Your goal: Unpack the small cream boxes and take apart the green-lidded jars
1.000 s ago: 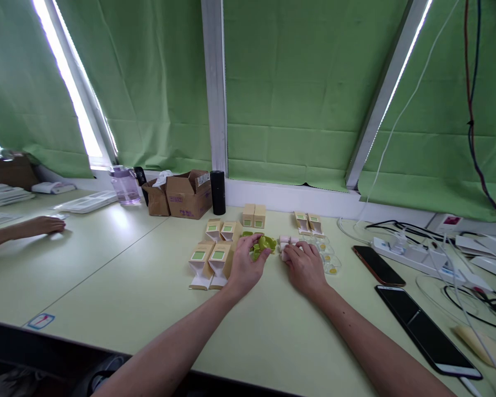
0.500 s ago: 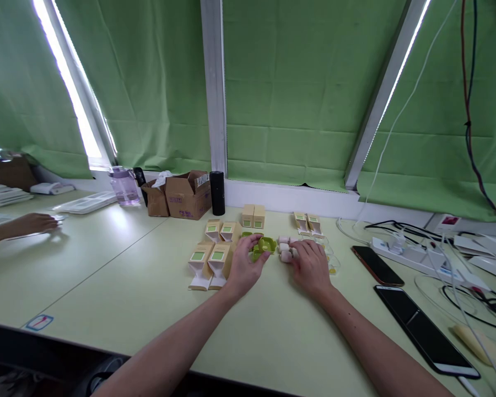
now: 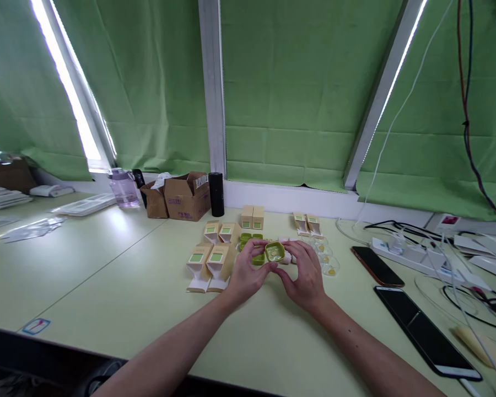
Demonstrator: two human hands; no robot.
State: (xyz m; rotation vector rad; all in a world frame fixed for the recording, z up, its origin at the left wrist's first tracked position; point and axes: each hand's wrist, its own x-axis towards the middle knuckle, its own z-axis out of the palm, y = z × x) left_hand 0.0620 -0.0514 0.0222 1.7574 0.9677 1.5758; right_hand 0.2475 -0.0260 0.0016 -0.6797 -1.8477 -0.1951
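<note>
A small square green plastic container (image 3: 275, 252), its hollow side facing me, is held just above the table between my two hands. My left hand (image 3: 250, 270) grips it from the left with thumb and fingers. On the other side my right hand (image 3: 303, 273) is closed around its right edge. Behind my left fingers sit more green containers (image 3: 245, 237). Small whitish-pink blocks (image 3: 287, 257) show partly behind my right fingers. Clear plastic pieces with yellow spots (image 3: 329, 267) lie right of that hand. Several opened cardboard boxes (image 3: 217, 259) stand left of my left hand.
Two small boxes (image 3: 252, 217) stand behind, and two opened ones (image 3: 307, 224) farther right. A black cylinder (image 3: 216, 194), a brown carton (image 3: 186, 197) and a purple bottle (image 3: 124, 188) line the back. Phones (image 3: 424, 328) and a power strip (image 3: 413, 256) with cables occupy the right.
My right hand has moved left from the whitish blocks onto the green container, which now shows its hollow side. At far left, another person's hand has gone from view.
</note>
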